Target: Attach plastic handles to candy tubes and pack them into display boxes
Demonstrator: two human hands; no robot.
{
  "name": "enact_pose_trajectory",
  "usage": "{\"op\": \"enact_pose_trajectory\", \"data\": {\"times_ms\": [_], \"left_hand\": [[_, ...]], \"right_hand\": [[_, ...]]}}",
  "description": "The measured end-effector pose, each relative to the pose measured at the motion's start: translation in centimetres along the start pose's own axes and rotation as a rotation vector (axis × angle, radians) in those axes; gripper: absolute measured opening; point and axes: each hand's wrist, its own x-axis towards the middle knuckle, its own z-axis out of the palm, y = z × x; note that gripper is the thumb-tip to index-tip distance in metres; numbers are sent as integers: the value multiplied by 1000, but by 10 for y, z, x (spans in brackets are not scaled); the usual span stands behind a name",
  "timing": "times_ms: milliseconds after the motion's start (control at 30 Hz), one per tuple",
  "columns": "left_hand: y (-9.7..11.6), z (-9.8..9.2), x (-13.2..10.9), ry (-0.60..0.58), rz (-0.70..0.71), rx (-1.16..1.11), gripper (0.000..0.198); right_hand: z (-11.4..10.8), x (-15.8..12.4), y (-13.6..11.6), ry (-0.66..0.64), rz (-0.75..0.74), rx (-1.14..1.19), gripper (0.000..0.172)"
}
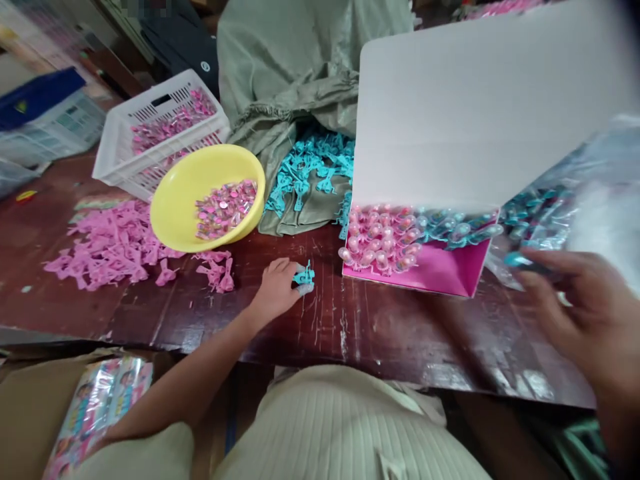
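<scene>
My left hand (277,287) rests on the dark red table with its fingers closed round a small turquoise plastic piece (304,275). At the right, my right hand (590,313) is pinched on a small item with a turquoise end (517,260); motion blur and the fingers hide the rest of it. Between the hands stands an open pink box (450,270) with a raised white lid (430,127). Pink capsule-like toys (383,240) fill its left part, and turquoise ones (457,227) lie at its back right. Bare pink bottom shows at the front right.
Left of centre, a yellow bowl (173,213) holds small pink wrapped pieces. Behind it stands a white basket (113,153). Pink plastic parts (110,243) lie heaped at the left. A grey-green sack (295,67) spills turquoise parts (313,163). Clear plastic bags (590,180) lie at the right.
</scene>
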Motion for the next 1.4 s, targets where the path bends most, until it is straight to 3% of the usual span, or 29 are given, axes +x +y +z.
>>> {"op": "enact_pose_trajectory", "data": {"times_ms": [133,233,300,433,700,767,833,900,1000,1100,1167,1267,1400], "left_hand": [[29,-4,-21,-129,-52,-489,13],[64,-3,-39,-269,67,-905,16],[85,-2,-44,-318,146,-1011,16],[110,-1,-40,-314,241,-890,8],[127,11,-30,-155,422,-517,15],[131,17,-27,-134,472,-473,17],[135,21,-21,-85,528,-427,20],[140,22,-15,-53,601,-379,23],[147,18,-4,-118,630,-360,21],[146,12,2,-220,530,-463,10],[144,13,2,-280,456,-589,7],[142,25,0,-350,349,-751,18],[147,47,0,-390,245,-819,17]], "right_hand": [[-4,-10,-60,-175,-262,370,35],[13,-15,-91,-275,-308,505,30],[25,-15,-102,-308,-343,584,25],[33,-11,-105,-346,-356,626,23],[20,-12,-87,-442,-451,477,25],[21,-16,-87,-441,-365,509,25],[21,-20,-90,-453,-179,604,26],[18,-20,-90,-515,21,691,40],[8,-8,-71,-570,124,717,51],[2,24,-15,-302,163,483,45],[7,51,32,-138,225,92,42],[28,87,90,-272,255,-347,41],[49,110,118,-378,271,-403,34]]}}
